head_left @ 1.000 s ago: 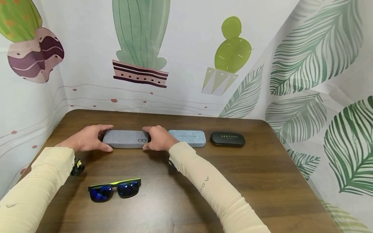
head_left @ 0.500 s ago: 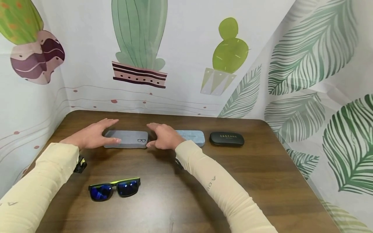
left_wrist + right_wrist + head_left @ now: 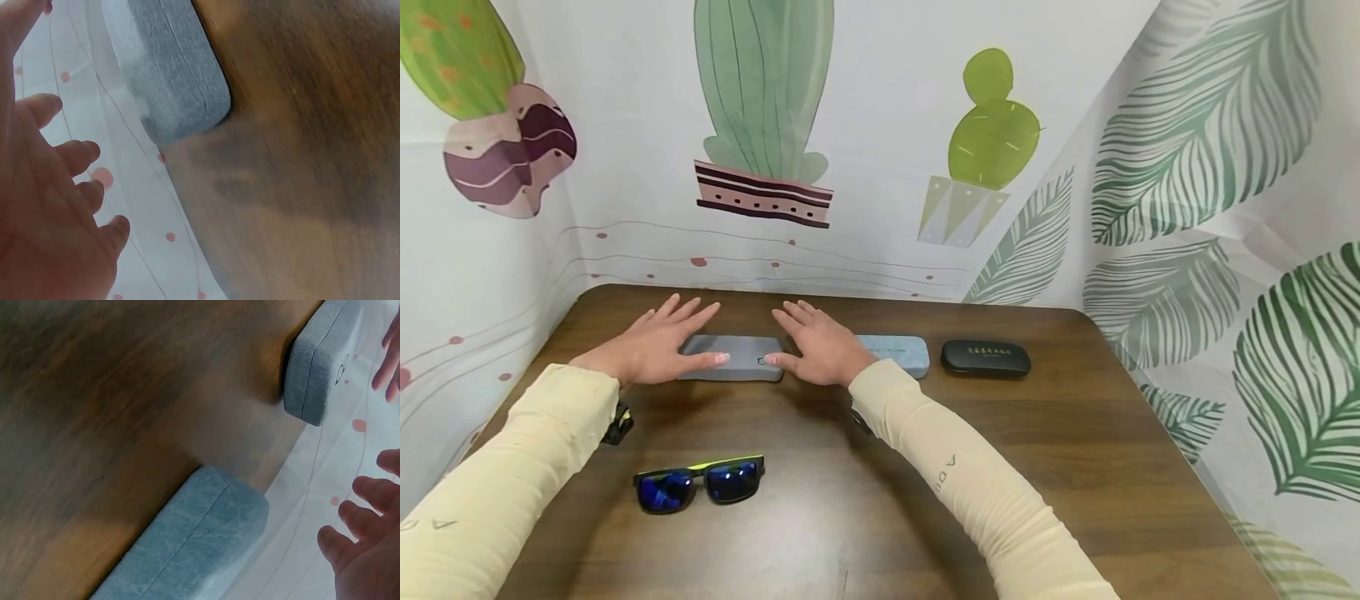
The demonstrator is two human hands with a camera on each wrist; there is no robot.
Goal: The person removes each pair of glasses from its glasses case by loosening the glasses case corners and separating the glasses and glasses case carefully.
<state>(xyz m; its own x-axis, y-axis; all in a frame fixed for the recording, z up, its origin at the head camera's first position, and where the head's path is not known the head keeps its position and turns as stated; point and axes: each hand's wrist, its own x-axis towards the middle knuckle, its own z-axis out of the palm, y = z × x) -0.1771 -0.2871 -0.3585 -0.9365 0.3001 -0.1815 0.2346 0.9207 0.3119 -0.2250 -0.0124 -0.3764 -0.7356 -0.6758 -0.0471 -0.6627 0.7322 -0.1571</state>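
Observation:
A grey fabric glasses case [image 3: 741, 354] lies closed near the back of the table, a small glasses print at its right end. Over its left part my left hand [image 3: 651, 343] spreads its fingers, holding nothing. My right hand [image 3: 822, 346] is also spread, above the gap between this case and a light blue glasses case [image 3: 904, 354], which it partly covers. Both wrist views show the palms apart from the cases: the grey case [image 3: 172, 69] in the left, the blue case [image 3: 194, 540] in the right. Sunglasses [image 3: 700, 483] with blue lenses lie folded in front.
A black glasses case [image 3: 986, 358] with gold lettering is in line to the right of the blue one. The brown wooden table [image 3: 1037, 475] ends at a white wall cloth [image 3: 880, 125] printed with cacti and leaves.
Both hands have let go of the ends of the grey case. They have risen off it, fingers opening out flat above it. The cases and sunglasses stay where they were.

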